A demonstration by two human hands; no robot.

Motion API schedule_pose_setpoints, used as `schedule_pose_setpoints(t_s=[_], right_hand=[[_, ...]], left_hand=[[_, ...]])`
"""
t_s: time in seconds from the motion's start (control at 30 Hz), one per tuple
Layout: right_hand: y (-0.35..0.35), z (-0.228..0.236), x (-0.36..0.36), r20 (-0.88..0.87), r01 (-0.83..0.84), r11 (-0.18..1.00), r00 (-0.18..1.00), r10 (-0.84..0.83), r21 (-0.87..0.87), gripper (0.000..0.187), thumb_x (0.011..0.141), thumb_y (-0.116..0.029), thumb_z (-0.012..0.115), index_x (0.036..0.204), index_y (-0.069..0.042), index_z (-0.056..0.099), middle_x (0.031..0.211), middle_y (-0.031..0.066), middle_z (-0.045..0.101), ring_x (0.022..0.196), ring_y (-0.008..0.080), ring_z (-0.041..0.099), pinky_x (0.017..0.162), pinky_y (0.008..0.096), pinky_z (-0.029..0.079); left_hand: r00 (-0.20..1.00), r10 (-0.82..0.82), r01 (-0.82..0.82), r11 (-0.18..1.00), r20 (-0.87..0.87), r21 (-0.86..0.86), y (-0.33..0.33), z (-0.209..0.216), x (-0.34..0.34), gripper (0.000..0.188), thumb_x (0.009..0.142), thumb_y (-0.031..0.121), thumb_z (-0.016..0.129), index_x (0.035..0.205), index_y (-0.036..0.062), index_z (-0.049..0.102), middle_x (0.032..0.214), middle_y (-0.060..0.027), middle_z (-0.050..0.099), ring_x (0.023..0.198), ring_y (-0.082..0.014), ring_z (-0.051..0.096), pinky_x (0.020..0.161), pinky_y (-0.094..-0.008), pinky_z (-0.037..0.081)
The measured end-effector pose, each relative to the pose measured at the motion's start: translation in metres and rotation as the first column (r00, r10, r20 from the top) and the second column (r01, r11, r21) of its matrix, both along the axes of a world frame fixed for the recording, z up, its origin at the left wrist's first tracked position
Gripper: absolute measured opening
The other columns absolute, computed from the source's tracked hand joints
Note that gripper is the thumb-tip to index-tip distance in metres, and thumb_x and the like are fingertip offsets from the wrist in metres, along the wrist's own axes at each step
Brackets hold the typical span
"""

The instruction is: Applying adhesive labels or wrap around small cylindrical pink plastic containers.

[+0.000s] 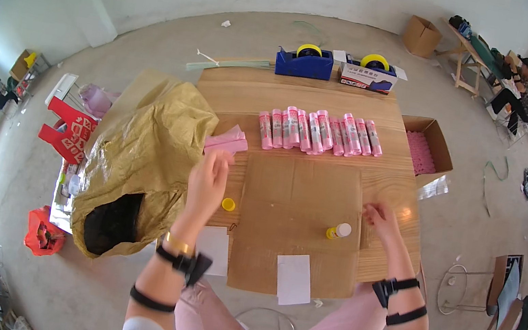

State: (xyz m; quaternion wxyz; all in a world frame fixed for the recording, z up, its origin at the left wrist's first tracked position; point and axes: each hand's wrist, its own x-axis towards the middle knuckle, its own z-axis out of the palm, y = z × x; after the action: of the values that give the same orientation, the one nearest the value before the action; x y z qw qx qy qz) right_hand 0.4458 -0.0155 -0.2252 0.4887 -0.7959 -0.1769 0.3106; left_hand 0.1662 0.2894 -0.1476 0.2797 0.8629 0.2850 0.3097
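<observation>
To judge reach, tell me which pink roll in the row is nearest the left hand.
The leftmost pink roll, at the row's left end; the other rolls lie farther right, farther from the left hand.

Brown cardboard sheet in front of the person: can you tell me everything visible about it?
The cardboard sheet is plain brown and roughly rectangular, with faint creases. It lies flat on the wooden table, its near edge seeming to overhang. A small yellow-and-white bottle rests toward its right side, and a white paper lies across its near edge. The right hand is beside its right edge; whether they touch is unclear.
</observation>
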Motion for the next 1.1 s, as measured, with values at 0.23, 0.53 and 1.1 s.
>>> schedule_pose_setpoints(t_s=[0.23,0.53,1.1], right_hand=[[-0.074,0.004,-0.08,-0.171,0.013,0.98,0.985,0.021,0.196,0.016,0.092,-0.014,0.053,0.095,-0.001,0.062,0.077,0.0009,0.059,0.07,0.0078,0.052,0.063,0.0224,0.044],[-0.119,0.015,-0.109,-0.218,0.165,0.978,0.967,-0.134,0.127,0.017,0.092,-0.014,0.053,0.098,0.0,0.062,0.076,0.0013,0.061,0.071,0.0075,0.054,0.065,0.0209,0.043],[-0.029,0.148,-0.201,-0.119,-0.262,0.785,0.913,0.39,0.562,0.028,0.095,-0.031,0.05,0.094,-0.004,0.058,0.078,-0.003,0.054,0.074,0.0066,0.049,0.068,0.0219,0.041]], left_hand=[[0.865,0.183,0.056,0.89,-0.468,0.453,0.078,-0.071,0.043,0.023,0.078,0.005,0.059,0.101,0.0039,0.056,0.096,-0.0125,0.058,0.093,-0.0286,0.057,0.082,-0.0388,0.045],[0.826,0.135,0.02,0.963,-0.548,0.269,0.057,-0.032,0.054,0.027,0.074,0.019,0.065,0.097,0.0046,0.058,0.096,-0.0122,0.059,0.092,-0.0276,0.058,0.08,-0.0387,0.046],[0.817,-0.248,0.565,0.163,0.521,-0.809,-0.21,0.077,-0.072,0.043,0.093,0.023,0.052,0.129,0.0027,0.041,0.103,-0.0042,0.057,0.089,-0.0112,0.057,0.077,-0.0253,0.047]])
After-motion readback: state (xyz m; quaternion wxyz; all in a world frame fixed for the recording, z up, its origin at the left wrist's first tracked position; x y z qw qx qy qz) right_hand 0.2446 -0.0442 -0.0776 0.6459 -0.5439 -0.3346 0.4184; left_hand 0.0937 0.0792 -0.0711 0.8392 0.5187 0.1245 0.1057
